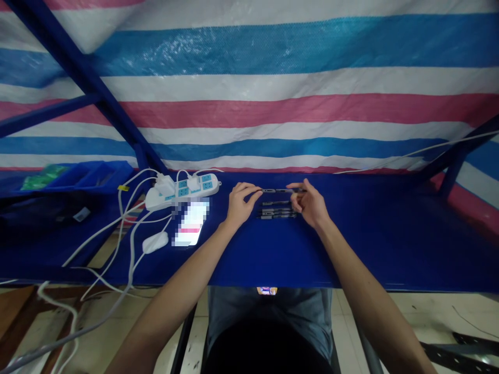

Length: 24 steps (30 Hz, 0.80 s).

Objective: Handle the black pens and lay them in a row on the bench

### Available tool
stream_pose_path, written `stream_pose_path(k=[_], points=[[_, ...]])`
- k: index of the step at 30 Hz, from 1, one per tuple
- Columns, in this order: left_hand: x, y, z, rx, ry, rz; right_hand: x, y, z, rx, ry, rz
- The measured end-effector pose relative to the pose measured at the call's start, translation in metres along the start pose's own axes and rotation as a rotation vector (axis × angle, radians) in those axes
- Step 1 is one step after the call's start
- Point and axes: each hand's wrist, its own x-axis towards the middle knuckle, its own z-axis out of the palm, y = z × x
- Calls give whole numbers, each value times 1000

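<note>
A dark pen lies crosswise between my two hands above the blue tabletop. My left hand pinches its left end between thumb and fingertips. At the right end, my right hand has its fingers closed around the pen, with the index finger stretched along it; part of that end is hidden by the fingers. Just below, several similar dark pens rest side by side in a row, roughly parallel to the held one. The right hand's curled fingers come close to their right ends.
Left of my hands are a white power strip with plugs, a lit phone and a white adapter. Cables trail over the table edge. Blue bins stand farther left. A blue frame and striped sheet bound the back.
</note>
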Motion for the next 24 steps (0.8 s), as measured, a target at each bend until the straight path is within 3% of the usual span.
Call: stream_pose_path(k=[2,5,14,18,21,24], points=[[0,0,0,-8,-20,24,1,-2,-2,159,-71,90],[-1,0,0,-21,-69,67,2,-1,-4,279,-81,126],[-2,-3,1,-18,-98,69,1,0,-4,294,-66,120],[-1,-4,3,20,-92,38,5,7,-8,49,18,43],[2,-8,6,76,-98,-37,12,16,-17,-385,170,-144],[4,-15,8,122,-138,-85,20,25,-27,-735,223,-315]])
